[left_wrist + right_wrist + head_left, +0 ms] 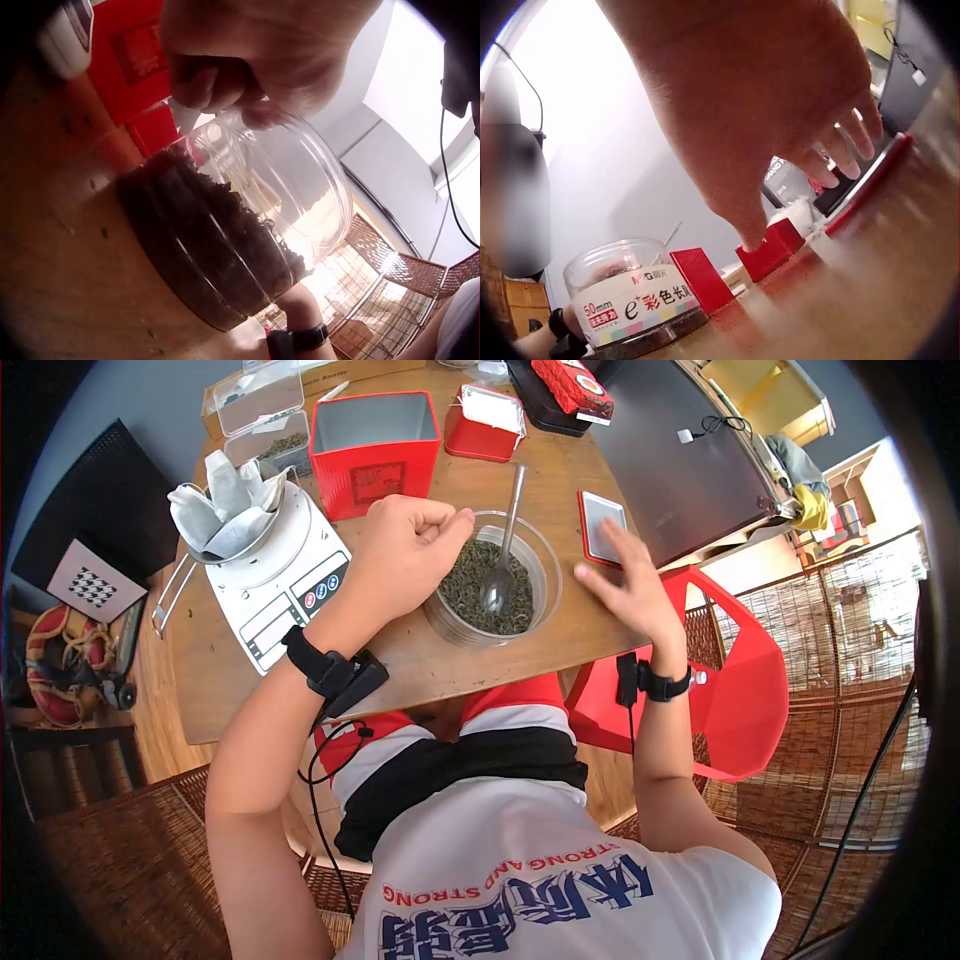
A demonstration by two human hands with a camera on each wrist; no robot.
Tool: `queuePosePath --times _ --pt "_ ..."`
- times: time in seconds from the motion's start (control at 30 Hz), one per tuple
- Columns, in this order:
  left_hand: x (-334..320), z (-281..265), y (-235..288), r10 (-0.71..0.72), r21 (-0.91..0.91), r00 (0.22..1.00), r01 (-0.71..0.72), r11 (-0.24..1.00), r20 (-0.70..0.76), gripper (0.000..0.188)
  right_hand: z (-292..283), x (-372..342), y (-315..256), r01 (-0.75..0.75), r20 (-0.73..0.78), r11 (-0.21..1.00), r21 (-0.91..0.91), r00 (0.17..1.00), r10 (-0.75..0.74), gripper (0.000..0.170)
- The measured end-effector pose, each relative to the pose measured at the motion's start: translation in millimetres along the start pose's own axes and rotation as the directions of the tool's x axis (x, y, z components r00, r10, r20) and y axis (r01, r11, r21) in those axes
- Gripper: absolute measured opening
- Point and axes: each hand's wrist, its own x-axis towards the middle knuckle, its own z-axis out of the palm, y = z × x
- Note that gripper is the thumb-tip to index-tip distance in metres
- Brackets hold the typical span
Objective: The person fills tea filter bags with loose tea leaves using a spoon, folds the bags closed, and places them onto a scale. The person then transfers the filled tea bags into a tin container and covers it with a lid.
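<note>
My left hand [405, 555] is curled beside and above the left rim of a clear round tub [548, 575]; nothing shows in its fingers. In the left wrist view the curled hand [262, 49] is close against the rim of the tub [217, 247]; contact is unclear. Dark dried leaves [470, 592] lie in the tub, with a metal spoon [497, 588] leaning in them, handle up. To the right, my right hand [637, 588] has its fingers spread at the near edge of a red-edged lid [600, 520]. The right wrist view shows that hand [757, 105] with fingers extended.
A white scale [275, 595] bears a metal bowl with pale pouches [232, 510]. An open red tin [375, 460], a smaller red tin [484, 425] and a clear box of leaves [285, 445] stand behind. A red chair [740, 690] is at the table's right.
</note>
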Motion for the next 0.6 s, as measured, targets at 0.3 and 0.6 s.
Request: queuePosePath --times 0.3,0.6 --pt "-8 5 7 -0.078 -0.109 0.993 0.088 0.99 0.093 0.047 -22 -80 -16 0.122 0.187 0.992 0.038 0.974 -0.127 0.093" --pt "-5 2 11 -0.063 -0.103 0.977 0.086 0.991 0.203 0.029 -8 -106 -12 0.164 0.111 0.986 0.001 0.98 -0.163 0.07"
